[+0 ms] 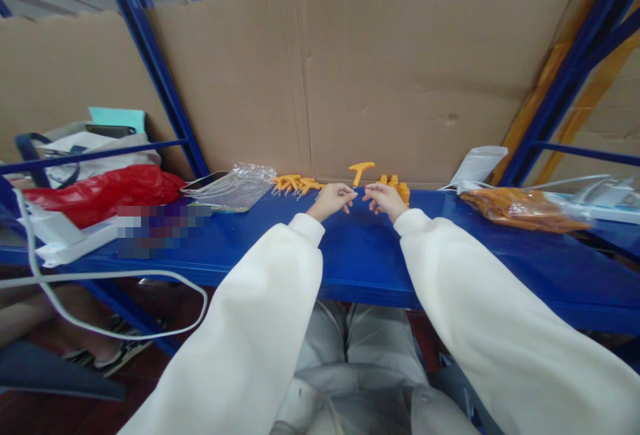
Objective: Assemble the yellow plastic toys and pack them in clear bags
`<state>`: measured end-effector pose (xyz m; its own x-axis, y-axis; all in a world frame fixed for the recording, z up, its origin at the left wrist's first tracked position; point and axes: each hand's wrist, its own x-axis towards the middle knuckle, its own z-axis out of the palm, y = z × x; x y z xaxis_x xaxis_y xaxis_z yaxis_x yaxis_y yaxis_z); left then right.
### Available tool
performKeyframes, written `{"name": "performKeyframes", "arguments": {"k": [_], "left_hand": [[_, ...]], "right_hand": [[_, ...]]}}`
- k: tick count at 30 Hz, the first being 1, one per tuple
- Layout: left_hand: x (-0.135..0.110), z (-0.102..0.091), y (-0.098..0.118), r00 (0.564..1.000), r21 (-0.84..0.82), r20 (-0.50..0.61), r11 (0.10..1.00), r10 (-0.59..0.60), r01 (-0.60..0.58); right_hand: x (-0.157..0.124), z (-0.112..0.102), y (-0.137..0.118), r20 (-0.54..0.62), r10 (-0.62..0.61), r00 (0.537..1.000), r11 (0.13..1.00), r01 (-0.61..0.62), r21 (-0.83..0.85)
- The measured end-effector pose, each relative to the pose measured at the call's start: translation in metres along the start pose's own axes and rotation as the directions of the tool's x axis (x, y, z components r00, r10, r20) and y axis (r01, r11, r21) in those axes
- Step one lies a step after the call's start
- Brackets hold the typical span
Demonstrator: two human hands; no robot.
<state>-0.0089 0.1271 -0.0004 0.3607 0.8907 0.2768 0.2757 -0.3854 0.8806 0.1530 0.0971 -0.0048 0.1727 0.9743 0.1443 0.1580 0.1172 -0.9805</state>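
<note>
My left hand (333, 199) and my right hand (385, 200) meet over the blue shelf (360, 255), fingertips pinched toward each other. Whatever they pinch is too small to make out. Just behind them an orange T-shaped plastic piece (361, 170) stands up. A row of small orange pieces with metal hooks (296, 184) lies to the left of my left hand. Another clump of orange pieces (399, 186) sits behind my right hand. Both arms wear white sleeves.
Clear plastic bags (235, 190) and a phone (204, 182) lie left of the pieces. A red bag (100, 192), a white cable (100, 278) and a tote occupy the far left. A bag of orange parts (523, 208) lies right. A cardboard wall (375, 82) backs the shelf.
</note>
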Motion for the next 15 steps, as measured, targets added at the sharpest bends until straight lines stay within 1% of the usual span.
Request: {"name": "performKeyframes", "arguments": {"k": [2, 4, 6, 8, 11, 13, 15], "left_hand": [[0.003, -0.006, 0.000, 0.996, -0.042, -0.081, 0.999, -0.025, 0.022], [0.009, -0.014, -0.002, 0.984, -0.023, -0.166, 0.998, -0.066, 0.063], [0.017, -0.026, -0.006, 0.958, 0.074, -0.255, 0.986, -0.128, 0.151], [0.025, -0.040, -0.011, 0.927, 0.232, -0.331, 0.937, -0.178, 0.263], [0.037, -0.062, -0.019, 0.905, 0.296, -0.376, 0.900, -0.199, 0.321], [0.042, -0.073, -0.025, 0.905, 0.444, -0.388, 0.825, -0.176, 0.350], [0.048, -0.080, -0.032, 0.909, 0.538, -0.370, 0.753, -0.192, 0.378]], "right_hand": [[0.002, -0.001, 0.002, -0.005, 0.011, 1.000, 1.000, -0.011, -0.013], [0.003, -0.002, 0.004, 0.002, 0.010, 1.000, 1.000, -0.010, -0.027], [0.006, -0.002, 0.007, 0.015, 0.004, 1.000, 0.999, -0.003, -0.049], [0.008, -0.001, 0.009, 0.023, -0.006, 1.000, 0.997, 0.008, -0.081], [0.011, -0.001, 0.012, 0.033, -0.014, 0.999, 0.993, 0.018, -0.120], [0.011, 0.000, 0.012, 0.038, 0.000, 0.999, 0.992, 0.005, -0.125], [0.009, 0.000, 0.010, 0.038, 0.013, 0.999, 0.993, -0.008, -0.121]]}}
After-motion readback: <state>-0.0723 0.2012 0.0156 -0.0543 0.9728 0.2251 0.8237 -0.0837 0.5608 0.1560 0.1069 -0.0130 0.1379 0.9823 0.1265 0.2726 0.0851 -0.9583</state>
